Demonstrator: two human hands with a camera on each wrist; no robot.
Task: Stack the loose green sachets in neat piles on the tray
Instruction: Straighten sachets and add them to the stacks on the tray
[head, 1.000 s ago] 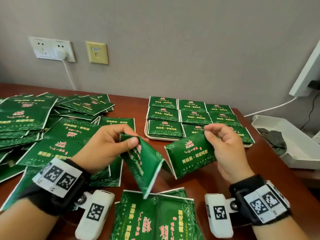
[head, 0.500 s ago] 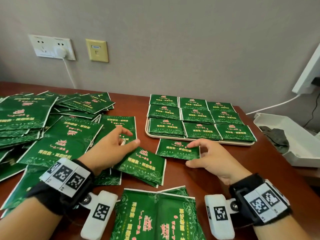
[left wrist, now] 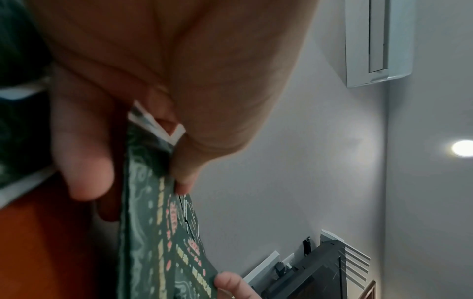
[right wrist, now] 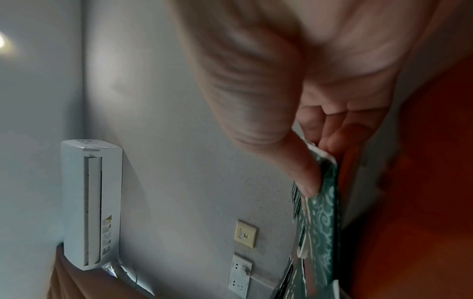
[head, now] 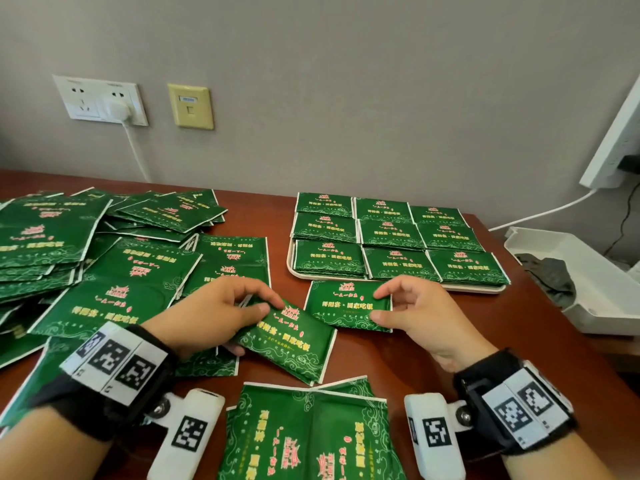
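Two sachets flat, long axes crosswise

We look down from the head over the desk; our wrist views sit close, sharing the wall sockets.

Green sachets bear pale swirls, yellow and red lettering; reddish-brown table.

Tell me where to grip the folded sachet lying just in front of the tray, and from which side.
Pinch the sachet at its right short edge, coming from the right: it lies flat, so only edges give purchase. The right hand already pinches there, and the tray is right behind it.
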